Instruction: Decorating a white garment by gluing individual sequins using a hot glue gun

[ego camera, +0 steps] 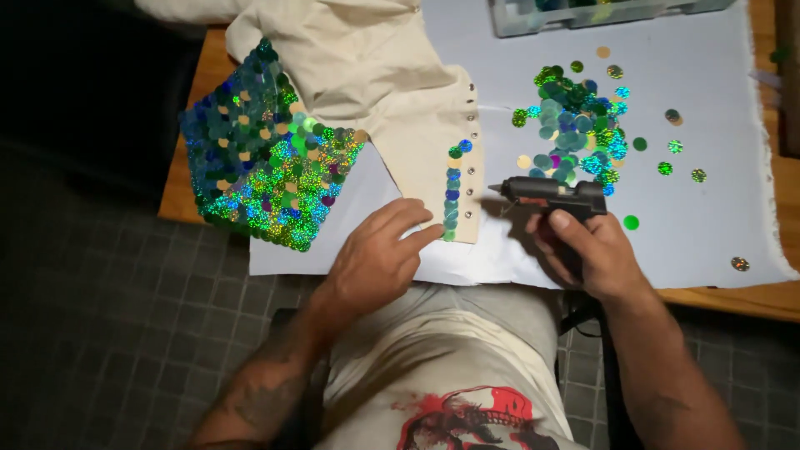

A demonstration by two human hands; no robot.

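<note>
My right hand (587, 250) grips a black glue gun (550, 193), its nozzle pointing left toward a cream fabric piece (417, 117). A column of blue and green sequins (452, 193) runs down the fabric's lower right strip beside a row of small metal studs. My left hand (379, 254) rests on the white paper (708, 200), fingers spread, its fingertip pressing at the bottom of the sequin column. Left of it, a fabric panel fully covered in glittering green and blue sequins (262, 150) hangs over the table's edge.
A loose pile of green, blue and gold sequins (575, 125) lies on the paper right of the fabric, with strays scattered around. A clear plastic container (583, 12) stands at the back. The wooden table edge (733, 298) runs close to my lap.
</note>
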